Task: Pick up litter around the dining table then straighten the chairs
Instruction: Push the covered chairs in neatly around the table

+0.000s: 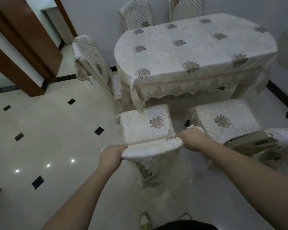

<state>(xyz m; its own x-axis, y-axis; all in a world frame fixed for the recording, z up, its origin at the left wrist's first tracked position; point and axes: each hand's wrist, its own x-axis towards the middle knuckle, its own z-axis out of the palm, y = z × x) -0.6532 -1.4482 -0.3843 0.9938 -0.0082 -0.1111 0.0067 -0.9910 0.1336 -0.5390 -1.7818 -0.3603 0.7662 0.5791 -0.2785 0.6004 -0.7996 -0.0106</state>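
A cream quilted chair [145, 128] stands right in front of me, its seat facing the dining table [194, 52]. My left hand [111, 156] grips the left end of its padded backrest top. My right hand [192, 140] grips the right end of the same backrest. The oval table wears a cream cloth with flower patches. A second chair [223, 121] stands to the right, its back near my right forearm. I see no litter on the floor.
A third chair [91, 63] stands at the table's left end, angled. Two more chair backs [136, 15] rise behind the table by the wall. A brown door frame [23, 47] is at the left. Glossy tiled floor [48, 130] spreads to the left.
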